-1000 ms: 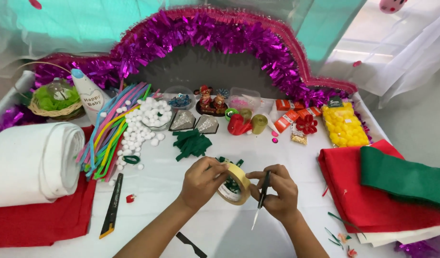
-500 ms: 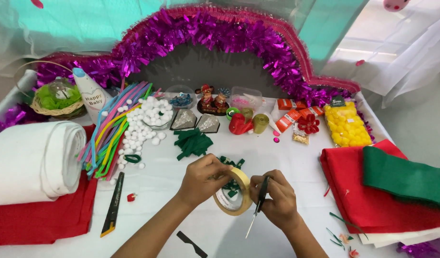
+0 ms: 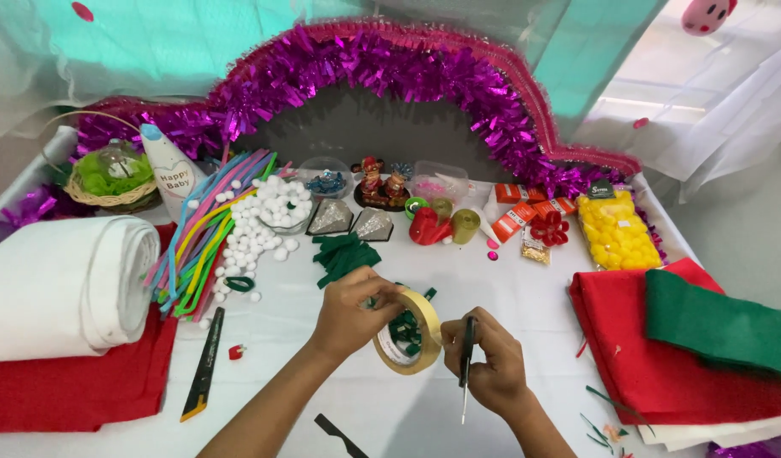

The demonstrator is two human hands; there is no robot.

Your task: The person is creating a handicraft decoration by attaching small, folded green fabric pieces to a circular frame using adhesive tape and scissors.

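White craft table (image 3: 526,297), purple tinsel (image 3: 390,68)

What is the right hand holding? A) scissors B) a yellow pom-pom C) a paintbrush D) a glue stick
A: the right hand grips closed scissors with the thin blades pointing down toward the white table, while the left hand holds a roll of tape beside it.

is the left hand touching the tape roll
Touching: the head view shows the left hand gripping the tape roll, fingers wrapped over its top edge.
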